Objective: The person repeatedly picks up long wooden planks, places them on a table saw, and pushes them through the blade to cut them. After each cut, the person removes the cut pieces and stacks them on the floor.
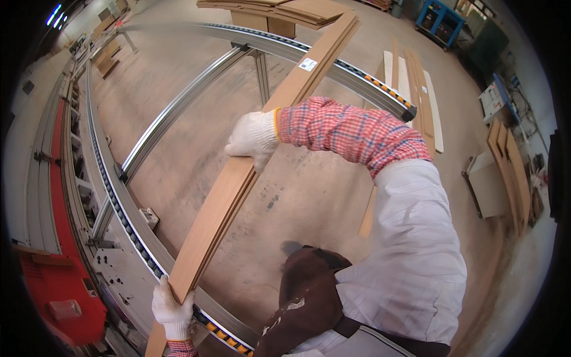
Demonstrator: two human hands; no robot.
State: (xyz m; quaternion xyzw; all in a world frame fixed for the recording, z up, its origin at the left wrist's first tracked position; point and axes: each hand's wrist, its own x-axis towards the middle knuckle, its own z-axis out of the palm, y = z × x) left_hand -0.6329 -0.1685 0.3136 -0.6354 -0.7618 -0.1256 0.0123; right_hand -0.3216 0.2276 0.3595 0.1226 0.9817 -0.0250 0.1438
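A long stack of a few wood-grain boards [218,196] lies slantwise across two metal roller rails, with a white label bearing print near its far part. My right hand [254,138], in a white knit glove and checked sleeve, grips the stack around its middle, thumb over the near edge. Lower left, my left hand [174,308], also gloved, holds the stack near the closer roller rail [129,223]. The fingers under the boards are hidden. Beyond my right hand the boards cross the far roller rail [352,73].
More boards [308,11] lie stacked beyond the far rail. A metal crossbar [178,107] joins the rails. A red machine [67,294] stands at left. Long panels [417,85] lie at right, near leaning boards [508,165] and a control box [495,100].
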